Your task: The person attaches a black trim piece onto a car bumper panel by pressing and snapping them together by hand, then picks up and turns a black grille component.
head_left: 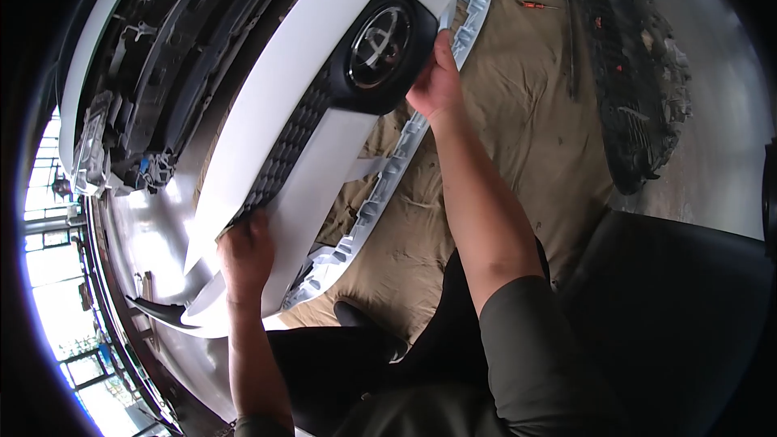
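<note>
Brown cloth: creased and spread beneath the work, with the bumper above or upon it; contact is hard to judge.
White bumper: the piece being handled, slanting from upper right to lower left in front of the person, outer face towards the camera.
Dark ribbed structure: beyond the bumper on the left, with a blue connector low down.
Long black part: lying at the far right, apart from the bumper.
Notched pale strip: along the bumper's near side; whether it is joined cannot be told.
Honeycomb grille: black mesh set between the white surfaces.
Right hand: grasping the rim beside the emblem, thumb raised along it, other fingers largely hidden.
Left hand: clenched on the bumper near the grille's lower end, some fingertips out of sight.
Oval emblem: in the black surround, just beside the right hand.
Red-handled tool: on the cloth near the top, touched by neither hand.
Step in hand: apparently steadying or positioning the bumper with both hands.
Move needs: any shift would call for both ends moving together, without twisting the panel or snagging the strip.
</note>
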The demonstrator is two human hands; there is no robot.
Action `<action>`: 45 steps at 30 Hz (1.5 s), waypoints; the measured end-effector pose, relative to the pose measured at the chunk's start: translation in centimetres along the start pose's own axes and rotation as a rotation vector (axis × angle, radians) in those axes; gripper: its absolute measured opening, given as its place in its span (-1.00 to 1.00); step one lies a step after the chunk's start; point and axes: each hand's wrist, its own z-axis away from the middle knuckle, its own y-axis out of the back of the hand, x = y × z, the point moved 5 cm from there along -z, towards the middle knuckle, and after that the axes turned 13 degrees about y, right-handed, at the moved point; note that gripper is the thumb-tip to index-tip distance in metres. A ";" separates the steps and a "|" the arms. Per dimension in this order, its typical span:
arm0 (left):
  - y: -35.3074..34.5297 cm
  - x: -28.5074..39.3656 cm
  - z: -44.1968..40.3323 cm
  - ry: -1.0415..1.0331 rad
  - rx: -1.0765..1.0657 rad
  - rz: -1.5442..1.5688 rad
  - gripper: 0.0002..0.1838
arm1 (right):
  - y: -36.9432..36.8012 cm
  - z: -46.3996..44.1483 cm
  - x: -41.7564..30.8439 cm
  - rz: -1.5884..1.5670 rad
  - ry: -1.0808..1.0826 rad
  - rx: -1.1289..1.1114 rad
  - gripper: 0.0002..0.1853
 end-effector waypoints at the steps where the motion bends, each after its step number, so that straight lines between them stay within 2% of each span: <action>1: 0.1 0.7 0.1 -0.072 0.077 0.074 -0.64 | -1.3 -0.5 -0.9 0.092 -0.002 -0.063 -0.30; 2: -0.1 0.6 0.2 -0.056 0.060 0.066 -0.65 | -2.6 -0.8 -1.5 0.184 -0.008 -0.124 -0.28; 3: -0.1 0.4 0.2 -0.041 0.046 0.061 -0.65 | -3.1 -1.5 -1.8 0.177 -0.049 -0.091 -0.20; 6: 0.1 1.0 0.2 -0.038 0.030 0.064 -0.65 | -5.0 -3.1 -2.9 0.300 -0.008 -0.029 -0.15; 7: 0.3 1.1 0.3 -0.038 0.026 0.065 -0.65 | -4.0 -4.2 -3.1 0.255 -0.041 -0.029 -0.13; 10: 0.2 0.8 0.3 -0.075 0.064 0.050 -0.67 | -3.4 -5.7 -2.6 0.378 -0.123 0.034 -0.17; 13: 0.1 0.0 0.3 -0.006 0.015 0.023 -0.70 | -4.6 -6.0 -3.1 0.348 0.087 0.013 -0.22; 16: 0.4 0.6 0.2 -0.093 0.107 0.049 -0.73 | -5.4 -6.0 -3.7 0.429 0.019 0.112 -0.25; 20: 0.6 0.5 0.3 -0.055 0.055 0.037 -0.64 | -6.4 -6.0 -4.3 0.534 0.134 0.348 -0.18; 22: 0.8 0.8 0.4 0.024 0.001 0.035 -0.64 | -7.3 -6.2 -4.5 0.571 0.185 0.326 -0.11; 25: 0.9 0.9 0.5 -0.031 0.096 0.014 -0.73 | -7.9 -5.9 -4.7 0.748 0.213 0.391 -0.02; 29: 1.1 1.4 0.6 -0.074 0.155 0.045 -0.69 | -8.1 -6.0 -4.8 1.003 0.221 0.491 0.04; 35: 1.2 0.8 0.9 -0.012 0.098 0.018 -0.69 | -8.3 -6.3 -4.6 1.032 0.246 0.462 0.00; 38: 1.2 0.7 0.7 0.050 0.021 0.018 -0.71 | -6.4 -7.7 -4.7 0.916 0.253 0.376 -0.01; 40: 1.7 1.1 0.4 0.074 -0.005 0.049 -0.69 | -4.8 -8.4 -4.8 0.868 0.189 0.391 -0.01; 42: 1.6 0.6 0.1 0.002 0.058 0.035 -0.68 | -4.5 -8.4 -4.8 0.756 0.102 0.379 0.01; 43: 2.0 0.8 0.0 0.006 0.020 0.012 -0.68 | -4.2 -7.9 -4.4 0.658 -0.056 0.454 -0.01; 44: 2.3 0.7 -0.2 0.002 -0.114 0.023 -0.67 | -4.5 -7.6 -4.5 0.673 -0.075 0.439 -0.04; 45: 2.8 0.4 0.0 0.021 -0.130 -0.020 -0.63 | -4.1 -7.6 -4.5 0.683 -0.099 0.422 -0.06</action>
